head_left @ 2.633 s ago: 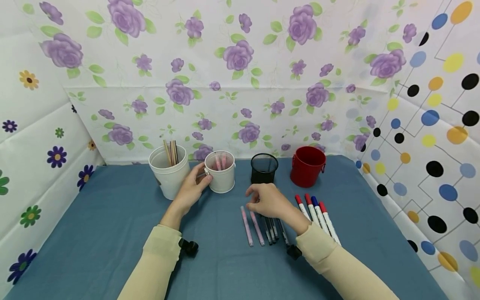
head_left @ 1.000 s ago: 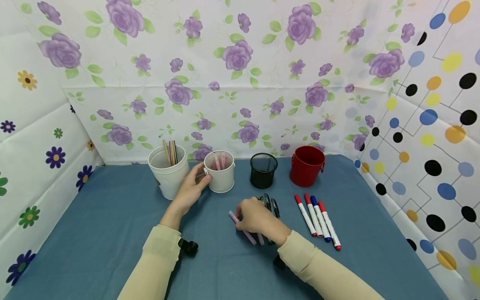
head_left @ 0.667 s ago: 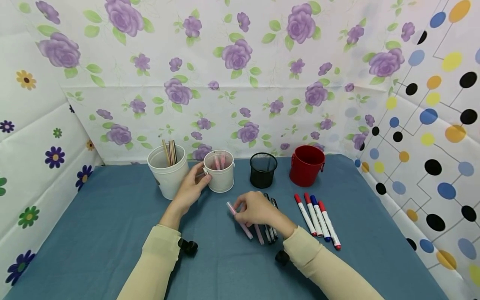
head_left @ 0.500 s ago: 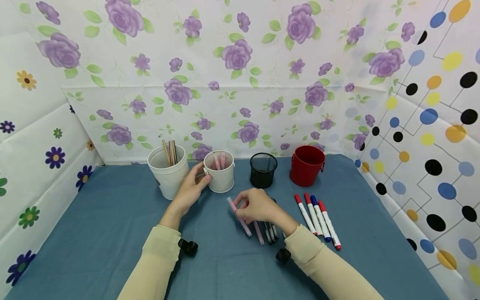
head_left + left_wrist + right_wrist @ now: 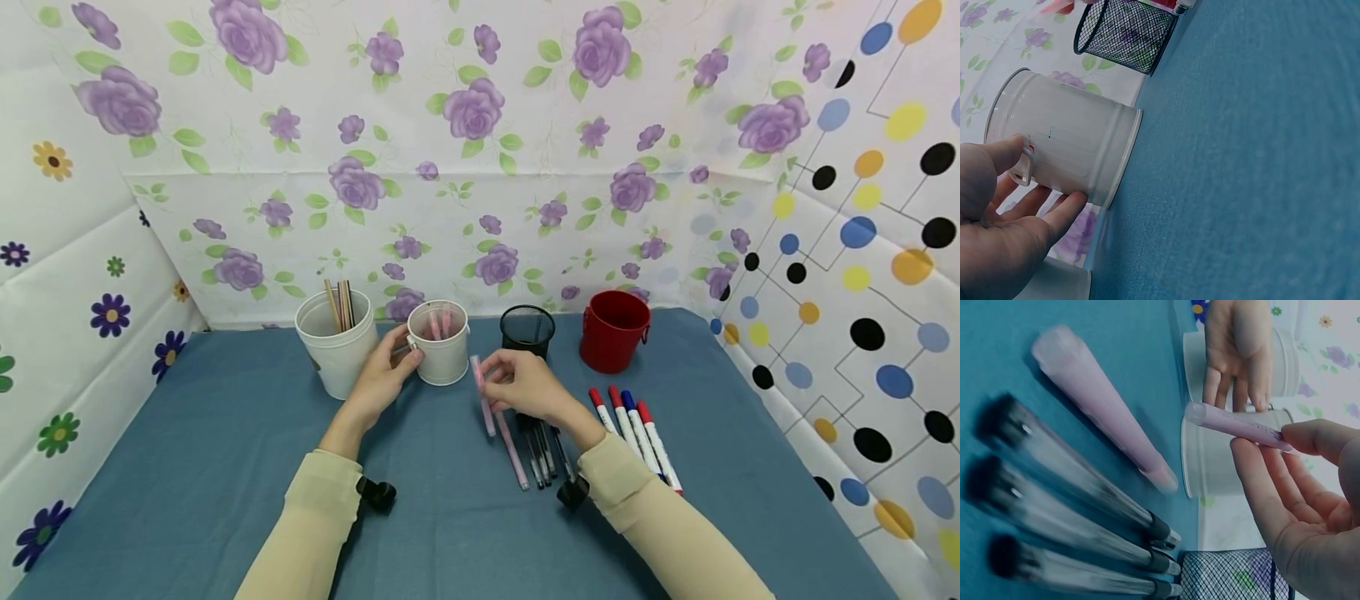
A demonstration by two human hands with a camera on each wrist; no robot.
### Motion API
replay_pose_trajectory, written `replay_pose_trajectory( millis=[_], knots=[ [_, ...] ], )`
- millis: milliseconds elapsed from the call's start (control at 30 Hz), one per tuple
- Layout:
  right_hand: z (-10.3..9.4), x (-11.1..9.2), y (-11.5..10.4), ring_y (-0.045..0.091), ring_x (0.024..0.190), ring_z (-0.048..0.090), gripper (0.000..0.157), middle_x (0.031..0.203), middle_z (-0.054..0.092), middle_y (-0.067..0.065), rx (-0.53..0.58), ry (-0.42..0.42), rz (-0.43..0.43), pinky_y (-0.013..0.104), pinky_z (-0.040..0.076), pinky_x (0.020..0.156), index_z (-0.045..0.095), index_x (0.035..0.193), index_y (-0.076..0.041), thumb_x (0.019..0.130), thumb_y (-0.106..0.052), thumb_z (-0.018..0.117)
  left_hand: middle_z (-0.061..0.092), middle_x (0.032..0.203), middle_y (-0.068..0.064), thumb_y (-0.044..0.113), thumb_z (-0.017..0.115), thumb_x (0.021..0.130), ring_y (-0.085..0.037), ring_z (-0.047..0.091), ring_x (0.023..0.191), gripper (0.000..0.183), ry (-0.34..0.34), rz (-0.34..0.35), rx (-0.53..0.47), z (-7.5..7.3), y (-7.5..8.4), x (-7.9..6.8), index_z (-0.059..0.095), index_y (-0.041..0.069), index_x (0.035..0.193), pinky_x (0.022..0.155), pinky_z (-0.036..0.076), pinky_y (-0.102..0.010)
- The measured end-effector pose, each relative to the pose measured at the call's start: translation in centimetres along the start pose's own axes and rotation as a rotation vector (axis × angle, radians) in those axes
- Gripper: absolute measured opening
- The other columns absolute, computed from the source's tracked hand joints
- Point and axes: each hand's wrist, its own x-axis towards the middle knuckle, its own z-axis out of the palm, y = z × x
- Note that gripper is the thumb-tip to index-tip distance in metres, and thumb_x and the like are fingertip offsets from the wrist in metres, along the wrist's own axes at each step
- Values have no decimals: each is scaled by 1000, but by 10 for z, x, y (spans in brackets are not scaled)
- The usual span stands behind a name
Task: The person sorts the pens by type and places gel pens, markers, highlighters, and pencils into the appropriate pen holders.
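Note:
My left hand [image 5: 378, 379] holds the left side of a small white bucket [image 5: 442, 360]; in the left wrist view its thumb lies at the bucket's handle lug. Two pink pens [image 5: 441, 323] stand inside that bucket. Between thumb and fingers my right hand [image 5: 528, 387] pinches another pink pen [image 5: 1229, 424], raised above the cloth, right of the white bucket and in front of the black mesh cup [image 5: 517, 333]. One more pink pen [image 5: 512, 454] lies on the cloth, beside several black-capped clear pens [image 5: 1085, 525] partly hidden under my right wrist.
A larger white bucket [image 5: 333, 362] with thin sticks stands at the left. Farther right is a red bucket [image 5: 615, 343]. Several red and blue markers [image 5: 639, 433] lie beside my right forearm. Patterned cloth walls [image 5: 480, 208] enclose the blue tablecloth [image 5: 442, 533].
My right hand has picked a pink pen off the cloth, lifted it and carried it back toward the containers, turning it more upright. The left hand has stayed on the small white bucket.

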Motion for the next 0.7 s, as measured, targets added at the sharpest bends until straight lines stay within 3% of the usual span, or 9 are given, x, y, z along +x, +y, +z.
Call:
replay_pose_trajectory(
  millis=[133, 367, 700],
  knots=[
    [-7, 5, -3, 28, 87, 78, 24, 104, 76, 15, 8, 46, -32, 43, 67, 79, 70, 124, -1, 101, -7, 72, 38, 165, -23, 16, 55, 113, -42, 37, 154, 59, -2, 1, -1, 0, 0, 0, 31, 7, 167, 125, 35, -56],
    [-20, 19, -14, 28, 87, 77, 20, 102, 77, 14, -17, 114, -79, 55, 65, 85, 70, 121, -5, 101, -8, 74, 38, 165, -23, 16, 56, 113, -42, 37, 154, 60, -6, 0, -11, 0, 1, 0, 31, 7, 167, 125, 35, -56],
    [-36, 43, -41, 25, 91, 76, 25, 107, 76, 14, -73, 178, -162, 46, 66, 82, 68, 124, -5, 101, -10, 75, 38, 165, -23, 16, 56, 113, -42, 37, 154, 59, 0, -3, -3, 0, -1, 0, 32, 8, 166, 125, 36, -56]
  ],
)
